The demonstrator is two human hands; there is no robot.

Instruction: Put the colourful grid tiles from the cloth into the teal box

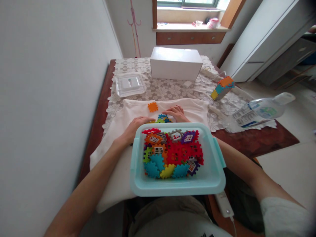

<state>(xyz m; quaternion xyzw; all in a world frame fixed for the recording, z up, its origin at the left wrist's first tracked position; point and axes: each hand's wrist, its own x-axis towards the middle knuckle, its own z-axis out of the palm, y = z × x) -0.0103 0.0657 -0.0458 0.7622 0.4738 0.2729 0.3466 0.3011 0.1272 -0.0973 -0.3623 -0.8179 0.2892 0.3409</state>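
Beyond the far rim of a pale teal plastic bin, my left hand and my right hand come together over the white cloth. Between them lies a small group of interlocking plastic tiles in blue, green and yellow. The left fingers close on its yellow side, partly hidden by the bin rim. Bent right fingers touch the blue pieces. Just past the hands, one orange tile lies flat. Many toothed tiles fill the bin: red panels, blue pieces, a yellow piece and window pieces.
A clear plastic lid lies at the back left. Behind stands a white box. To the right are an assembled tile block and a large transparent bottle. A wall borders the table's left side.
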